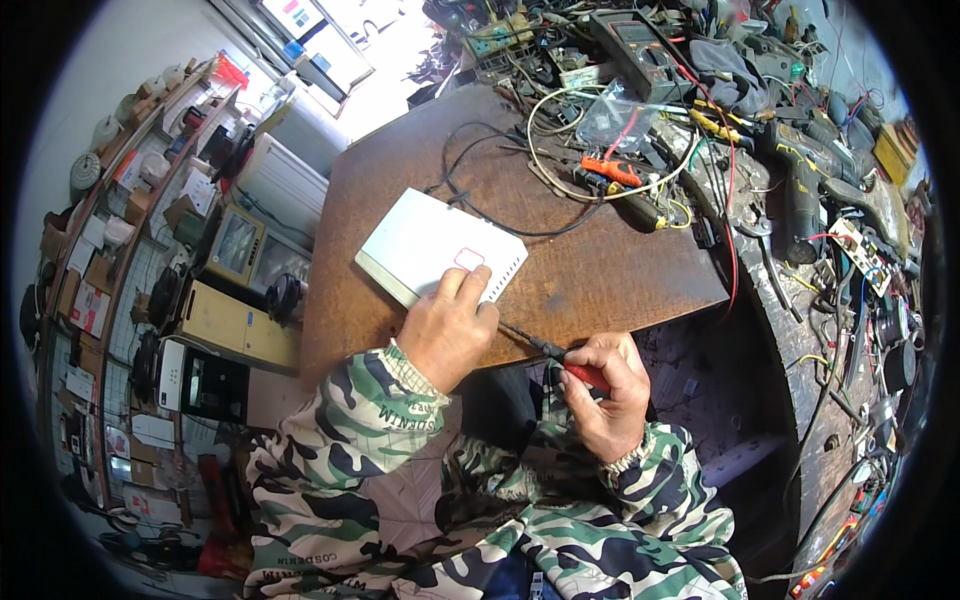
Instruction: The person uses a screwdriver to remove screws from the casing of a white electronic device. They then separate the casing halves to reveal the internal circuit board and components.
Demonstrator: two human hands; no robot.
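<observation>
A flat white box-shaped device (420,232) with slots along one edge and a red-outlined mark lies at an angle on the wooden table. My left hand (450,335) grips its near right corner, two fingers pressing on the top face. In my right hand (612,395), just off the table's front edge, is a screwdriver (588,377) with a red and black handle. Its shaft points left toward the device's near side. The tip is beside my left hand, and whether it touches the device I cannot tell. A black cable (487,215) runs behind the device.
The brown tabletop (620,270) carries an orange-handled tool (610,171) and looped cables. To the right, a cluttered bench holds a multimeter (640,50), a power drill (800,190) and loose wires. Shelves with boxes (90,308) line the left wall.
</observation>
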